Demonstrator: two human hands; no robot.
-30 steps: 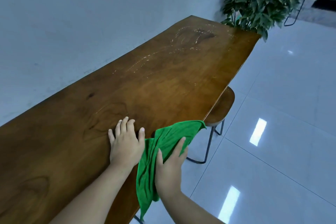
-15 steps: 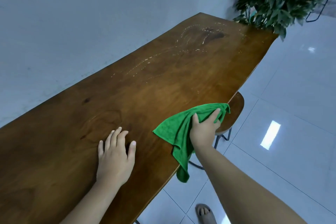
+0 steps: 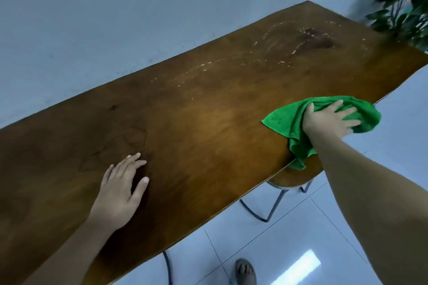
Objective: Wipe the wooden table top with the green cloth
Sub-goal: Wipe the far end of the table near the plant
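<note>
Right hand (image 3: 328,120) is what I look at first: it lies palm down on the green cloth (image 3: 289,122), fingers spread and pointing toward the far right, pressing the fabric flat against the counter (image 3: 208,111). It is not clenched; the fingers lie apart on top of the cloth rather than wrapped around it, with the thumb on the side nearer the wall. The forearm runs long and nearly straight from the lower right corner up to the wrist, so the arm is well extended.

The green cloth sits at the counter's near edge, toward its far right end. Part of it is bunched under and beyond the fingers, one flat corner points left across the wood, and a fold hangs over the edge just above the wooden stool (image 3: 294,177) tucked underneath.

I see the left hand (image 3: 120,192) well apart from the cloth, resting flat on the bare wood with nothing in it. Its fingers lie loosely together and point toward the far right, the thumb splayed out to the side. That forearm comes up from the lower left.

Pale dotted streaks (image 3: 266,53) curve across the far part of the counter, near a blurred leafy plant (image 3: 403,7). Below the counter edge, a foot (image 3: 245,272) stands on the glossy tiled floor (image 3: 266,238).
</note>
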